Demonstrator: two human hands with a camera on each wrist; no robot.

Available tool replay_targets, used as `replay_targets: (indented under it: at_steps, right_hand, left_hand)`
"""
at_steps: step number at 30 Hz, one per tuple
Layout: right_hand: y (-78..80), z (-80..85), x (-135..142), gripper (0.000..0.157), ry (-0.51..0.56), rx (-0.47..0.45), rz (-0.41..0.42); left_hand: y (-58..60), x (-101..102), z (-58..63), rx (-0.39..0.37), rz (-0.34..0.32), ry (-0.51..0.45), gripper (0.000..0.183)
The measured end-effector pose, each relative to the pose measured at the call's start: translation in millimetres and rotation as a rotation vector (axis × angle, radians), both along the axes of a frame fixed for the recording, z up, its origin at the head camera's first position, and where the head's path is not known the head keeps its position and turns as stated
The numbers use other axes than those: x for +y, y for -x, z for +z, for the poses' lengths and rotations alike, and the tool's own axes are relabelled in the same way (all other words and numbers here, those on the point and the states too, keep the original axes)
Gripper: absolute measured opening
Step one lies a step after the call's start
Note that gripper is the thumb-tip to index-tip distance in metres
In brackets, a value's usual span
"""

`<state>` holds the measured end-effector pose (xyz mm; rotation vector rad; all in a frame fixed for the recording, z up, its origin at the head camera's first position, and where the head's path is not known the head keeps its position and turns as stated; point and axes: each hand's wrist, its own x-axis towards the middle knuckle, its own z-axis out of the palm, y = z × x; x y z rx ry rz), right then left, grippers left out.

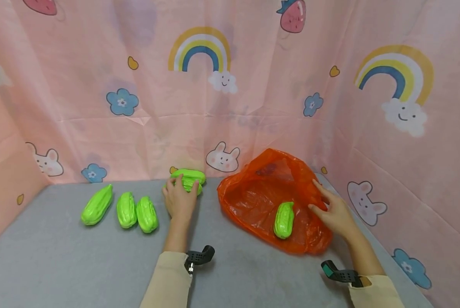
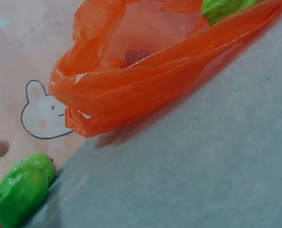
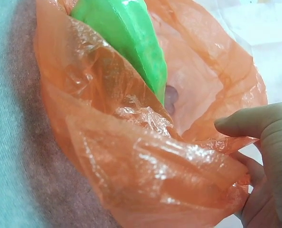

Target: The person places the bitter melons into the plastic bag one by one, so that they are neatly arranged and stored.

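Note:
My left hand [image 1: 179, 199] reaches over a pair of bright green, ridged gourds at the back of the table, its fingers spread at the front gourd [image 1: 188, 185]. The other gourd [image 1: 188, 174] lies right behind that one. In the left wrist view one finger stands apart above a green gourd [image 2: 24, 192]. My right hand [image 1: 331, 211] pinches the right rim of an orange plastic bag [image 1: 249, 199] between thumb and fingers. The bag's mouth gapes toward me, and a single green gourd [image 1: 283, 220] lies inside. The right wrist view shows bag film [image 3: 226, 144] under the thumb.
Left of my left hand lie a longer gourd [image 1: 96, 205] and two shorter gourds [image 1: 126, 209] side by side on the grey table [image 1: 79, 269]. A pink printed curtain [image 1: 156, 137] closes off the back and both sides, close behind the bag.

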<state>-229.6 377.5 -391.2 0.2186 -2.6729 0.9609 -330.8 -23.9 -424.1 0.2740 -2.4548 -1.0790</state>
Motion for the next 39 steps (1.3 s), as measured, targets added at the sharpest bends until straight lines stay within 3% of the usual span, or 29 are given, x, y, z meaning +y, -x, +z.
replay_targets:
  at_steps: [7, 15, 18, 25, 31, 34, 39]
  right_hand:
    - [-1.4, -1.3, 0, 0.073, -0.009, 0.026, 0.003]
    - [-0.9, 1.7, -1, 0.074, -0.021, -0.019, -0.014]
    - [-1.8, 2.0, 0, 0.074, -0.021, -0.035, -0.023]
    - [-2.3, 2.2, 0, 0.074, 0.007, -0.043, -0.028]
    - [-3.0, 4.4, -1, 0.073, 0.005, -0.03, -0.021]
    - [-2.6, 6.0, -3, 0.074, -0.002, -0.035, -0.018]
    - [-2.2, 8.7, -5, 0.075, -0.002, -0.047, -0.021]
  left_hand:
    - [-2.3, -2, -1.2, -0.086, -0.031, 0.065, 0.059]
    - [-2.2, -8, -3.2, -0.115, 0.004, -0.06, 0.043]
    - [-2.1, -11, -2.9, -0.112, 0.012, -0.108, 0.043]
    - [-3.2, -19, 0.9, -0.099, 0.003, -0.179, 0.062]
    - [-5.3, -22, 1.4, -0.033, 0.053, -0.188, 0.059]
    - [-4.8, -22, 3.2, -0.076, 0.068, -0.176, 0.052]
    - [-3.0, -25, 7.5, -0.172, 0.035, -0.137, 0.045]
